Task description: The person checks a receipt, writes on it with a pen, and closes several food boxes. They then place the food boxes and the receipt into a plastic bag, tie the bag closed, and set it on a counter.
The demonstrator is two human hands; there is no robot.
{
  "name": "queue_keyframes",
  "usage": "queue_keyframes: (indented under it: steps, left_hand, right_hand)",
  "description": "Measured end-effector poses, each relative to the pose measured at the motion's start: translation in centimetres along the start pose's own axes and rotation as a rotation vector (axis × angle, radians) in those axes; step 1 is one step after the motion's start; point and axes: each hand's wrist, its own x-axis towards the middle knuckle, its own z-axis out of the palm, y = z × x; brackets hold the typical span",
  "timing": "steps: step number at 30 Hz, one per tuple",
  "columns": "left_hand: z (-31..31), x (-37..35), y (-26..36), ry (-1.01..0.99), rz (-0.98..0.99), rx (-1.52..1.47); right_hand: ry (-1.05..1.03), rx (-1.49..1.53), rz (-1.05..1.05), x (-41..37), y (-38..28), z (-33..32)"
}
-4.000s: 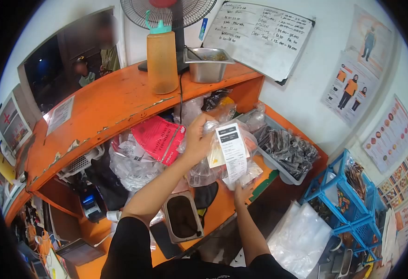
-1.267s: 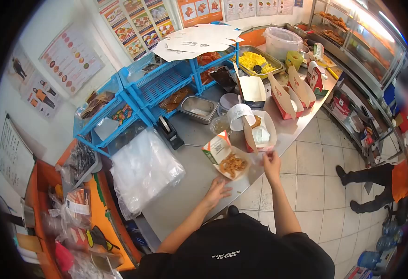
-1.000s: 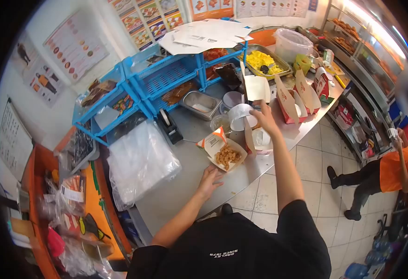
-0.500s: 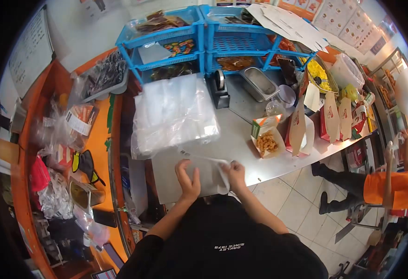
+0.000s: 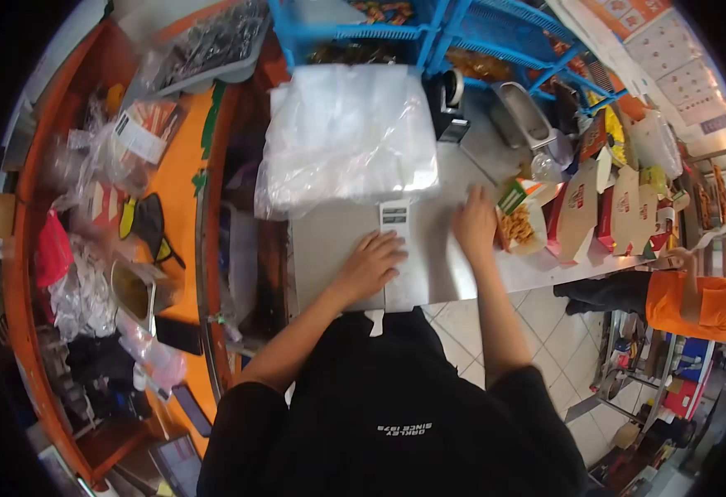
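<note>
My left hand (image 5: 371, 267) lies on the steel counter (image 5: 322, 257) with its fingers stretched out, at the lower part of a white printed paper slip (image 5: 394, 217). A white end of paper (image 5: 376, 323) sticks out past the counter's front edge, below that hand. Farther right, my right hand (image 5: 475, 224) is slightly blurred, its fingers extended and nothing visible in them. It is right at the left side of an opened paper box (image 5: 537, 240) with fried pieces (image 5: 516, 224) inside. A stack of clear plastic bags (image 5: 346, 141) sits behind the left hand.
Red takeaway boxes (image 5: 574, 207) line the counter's right. A black tape dispenser (image 5: 450, 108) and a metal container (image 5: 524, 116) stand behind, below blue racks (image 5: 363, 37). An orange side counter (image 5: 177, 215) runs along the left. A person in orange (image 5: 694, 302) is at right.
The paper between both hands now lies on the counter under my left hand. My right hand has moved right and away, to the box of fried pieces. The camera view has shifted.
</note>
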Motion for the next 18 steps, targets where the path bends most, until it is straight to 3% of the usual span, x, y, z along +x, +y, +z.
queue_keyframes:
  steps: [1,2,4,7,11,15,18]
  left_hand:
    - [-0.4,-0.1,0.2,-0.013,-0.022,-0.003]
    - [-1.1,0.1,0.7,0.042,-0.111,0.002]
    - [-2.0,0.3,0.8,0.051,-0.225,0.027]
    - [-2.6,0.3,0.7,0.038,-0.238,-0.064]
    - [-2.6,0.3,0.8,0.044,-0.256,-0.086]
    - [-2.6,0.6,1.0,0.075,-0.264,-0.049]
    - [-2.3,0.3,1.0,0.047,-0.304,-0.014]
  right_hand:
    - [0.170,-0.232,-0.188,2.7,0.2,0.2]
    - [0.272,-0.310,-0.129,5.2,1.5,2.4]
    - [0.126,-0.326,0.010,8.3,2.1,3.6]
    - [0.017,-0.379,0.070,10.1,2.8,5.1]
    - [0.055,-0.310,0.035,8.0,3.3,4.7]
    - [0.024,0.315,0.016,3.1,1.3,0.0]
    - [-0.106,0.607,-0.007,-1.5,0.6,0.9]
